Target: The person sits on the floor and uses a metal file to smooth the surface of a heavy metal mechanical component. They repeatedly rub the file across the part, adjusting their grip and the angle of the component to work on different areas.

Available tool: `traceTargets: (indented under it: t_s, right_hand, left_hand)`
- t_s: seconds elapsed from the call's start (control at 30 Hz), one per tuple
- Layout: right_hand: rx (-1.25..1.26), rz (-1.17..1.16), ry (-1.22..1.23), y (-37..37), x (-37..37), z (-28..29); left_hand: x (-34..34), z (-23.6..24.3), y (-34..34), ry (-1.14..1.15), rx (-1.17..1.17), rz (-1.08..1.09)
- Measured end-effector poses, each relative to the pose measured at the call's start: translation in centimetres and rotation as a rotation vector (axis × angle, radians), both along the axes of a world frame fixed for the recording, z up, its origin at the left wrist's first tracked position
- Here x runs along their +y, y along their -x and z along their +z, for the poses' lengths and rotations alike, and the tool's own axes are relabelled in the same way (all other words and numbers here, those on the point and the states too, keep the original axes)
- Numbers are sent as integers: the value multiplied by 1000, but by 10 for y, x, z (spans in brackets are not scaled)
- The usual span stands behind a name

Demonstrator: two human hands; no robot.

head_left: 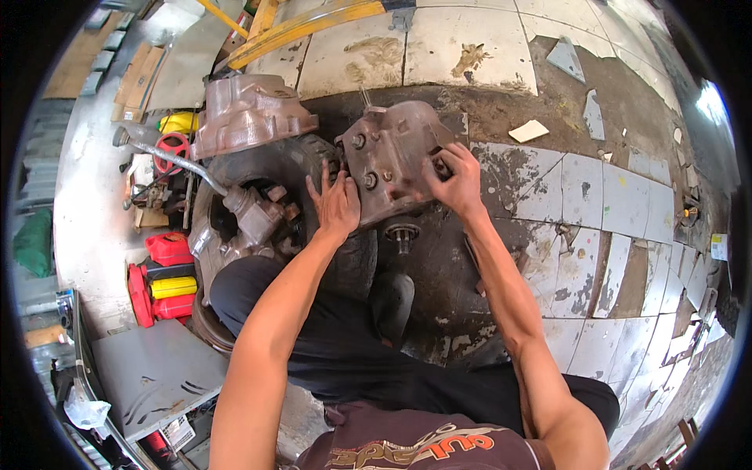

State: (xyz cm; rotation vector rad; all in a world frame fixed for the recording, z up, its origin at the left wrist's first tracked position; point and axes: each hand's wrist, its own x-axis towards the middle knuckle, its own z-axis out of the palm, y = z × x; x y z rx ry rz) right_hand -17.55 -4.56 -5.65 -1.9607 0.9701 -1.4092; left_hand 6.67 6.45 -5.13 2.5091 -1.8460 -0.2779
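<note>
A brown, greasy gearbox (392,157) rests on the dark floor in front of me, with bolts on its upper face and a splined shaft end (403,233) sticking out toward me. My left hand (338,202) lies against its left side, fingers spread and stretched out. At its right end my right hand (457,178) curls thumb and fingers round the edge of the casing, beside a dark opening. What those fingertips touch is partly hidden. Left of the gearbox, a tire (301,160) carries a brown bell housing (251,116) and a shift lever assembly (262,215).
A yellow metal frame (305,33) crosses the far floor. At the left are red and yellow cases (168,287) and a grey metal cabinet (153,372). Broken tiles (568,59) lie loose at the right, near cracked tiled floor (583,196).
</note>
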Motion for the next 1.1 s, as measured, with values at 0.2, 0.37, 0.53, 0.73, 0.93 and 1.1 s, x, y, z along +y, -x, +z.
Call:
traceTargets:
  t_s: [0.2, 0.37, 0.53, 0.73, 0.93, 1.1]
  right_hand:
    - [-60, -62, -101, 14, 7, -12]
    - [-150, -65, -278, 19, 16, -16]
    - [-351, -225, -528, 28, -7, -47]
    - [-59, -277, -753, 46, -38, -81]
    - [9, -62, -1115, 38, -92, -124]
    - [33, 127, -1255, 0, -89, -109]
  left_hand:
    - [-13, 4, 11, 130, 100, -2]
    - [-23, 11, 9, 93, 80, -13]
    - [-27, 3, 6, 147, 136, -26]
    - [-17, 1, -2, 176, 172, 14]
    - [-30, 6, 12, 178, 230, -25]
    - [-6, 1, -6, 147, 199, 36]
